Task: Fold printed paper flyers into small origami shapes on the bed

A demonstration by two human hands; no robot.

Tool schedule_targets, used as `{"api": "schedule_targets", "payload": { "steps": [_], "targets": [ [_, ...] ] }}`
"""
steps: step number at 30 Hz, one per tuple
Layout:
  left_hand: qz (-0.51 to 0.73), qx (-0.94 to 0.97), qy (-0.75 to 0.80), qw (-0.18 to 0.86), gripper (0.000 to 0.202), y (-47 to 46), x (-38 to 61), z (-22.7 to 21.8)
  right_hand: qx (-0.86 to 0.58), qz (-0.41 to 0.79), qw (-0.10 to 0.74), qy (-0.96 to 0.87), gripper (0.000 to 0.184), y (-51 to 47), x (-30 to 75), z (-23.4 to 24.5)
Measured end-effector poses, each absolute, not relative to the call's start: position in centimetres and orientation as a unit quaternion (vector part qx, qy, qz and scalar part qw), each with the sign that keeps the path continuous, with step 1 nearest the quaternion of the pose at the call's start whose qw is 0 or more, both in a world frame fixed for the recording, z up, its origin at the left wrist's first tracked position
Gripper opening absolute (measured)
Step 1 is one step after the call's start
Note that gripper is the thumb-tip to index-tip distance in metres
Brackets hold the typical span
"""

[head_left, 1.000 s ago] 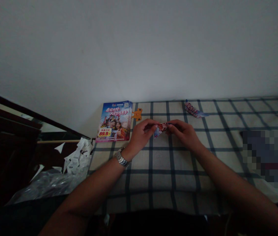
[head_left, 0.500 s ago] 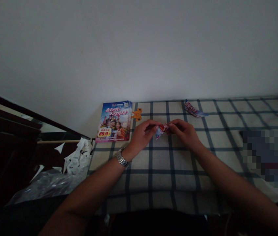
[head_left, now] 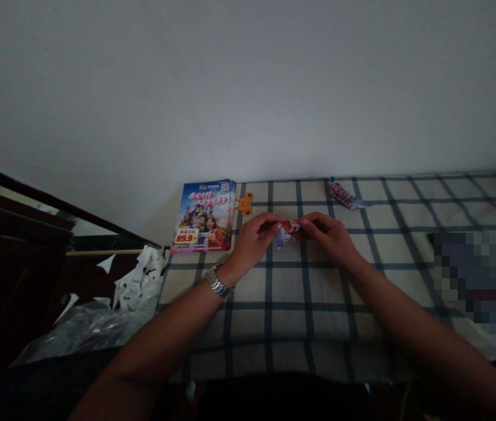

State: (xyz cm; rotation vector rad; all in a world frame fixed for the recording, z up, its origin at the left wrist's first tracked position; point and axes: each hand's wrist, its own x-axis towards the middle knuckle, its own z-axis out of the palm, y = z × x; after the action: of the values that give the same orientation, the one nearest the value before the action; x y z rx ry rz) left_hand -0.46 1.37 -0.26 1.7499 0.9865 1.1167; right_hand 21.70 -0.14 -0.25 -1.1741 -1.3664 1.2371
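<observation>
Landmark: flyer stack (head_left: pixel 204 219), marked 89.9. Against the frame a second ago, both hands keep nearly the same place, right of the stack. The small printed paper (head_left: pixel 288 232) between them shows more of its red-and-white face, one bluish corner hanging down; it seems slightly turned. The stack itself has not moved.

Left hand (head_left: pixel 254 238), nearest the stack: thumb and forefinger pinched on the paper's near end, the rest loosely curled. Right hand (head_left: pixel 326 234), farther from the stack: thumb and fingers closed on the other end, far fingers hidden. Metal watch (head_left: pixel 219 280) on the left wrist, below the stack.

Surface: blue-and-white checked cloth (head_left: pixel 248 286) under the stack. Orange bear-shaped piece (head_left: pixel 245 203) just beside the stack's right edge; twisted printed paper strip (head_left: pixel 345 196) well to its right.

Room: dim; pale wall (head_left: pixel 248 88) behind the stack. Left of and below it, torn white paper (head_left: pixel 140 280) and clear plastic (head_left: pixel 85 324).
</observation>
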Motion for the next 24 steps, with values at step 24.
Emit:
{"api": "schedule_targets", "payload": {
  "steps": [24],
  "targets": [
    [0.435, 0.682, 0.385, 0.445, 0.016, 1.25, -0.28, -0.48, -0.486, 0.461, 0.394, -0.629, 0.037, -0.27, 21.78, 0.21]
  ]
}}
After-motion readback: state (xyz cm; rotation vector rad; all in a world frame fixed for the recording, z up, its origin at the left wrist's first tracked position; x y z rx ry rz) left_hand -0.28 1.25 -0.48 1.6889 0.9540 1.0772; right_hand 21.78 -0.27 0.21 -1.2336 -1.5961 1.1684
